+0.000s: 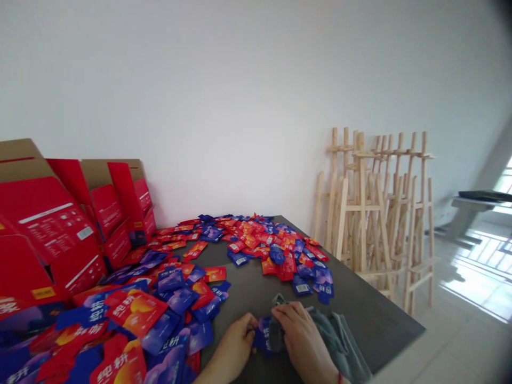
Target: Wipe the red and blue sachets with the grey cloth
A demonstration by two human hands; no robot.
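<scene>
At the near edge of the dark tabletop (372,314), the left hand (236,341) and right hand (302,333) meet over a blue sachet (262,336).
The left hand's fingers pinch narrowly at the sachet's edge, while the right hand curls over a grey cloth (340,336) bunched against it (whether it truly grips the cloth, I cannot tell). Working this close together gives firm control of the thin packet without crushing it. Loose red and blue sachets (272,245) spread across the table beyond the hands, more heap up to the left against red cartons (48,229), and wooden easels (376,213) lean past the far side.
</scene>
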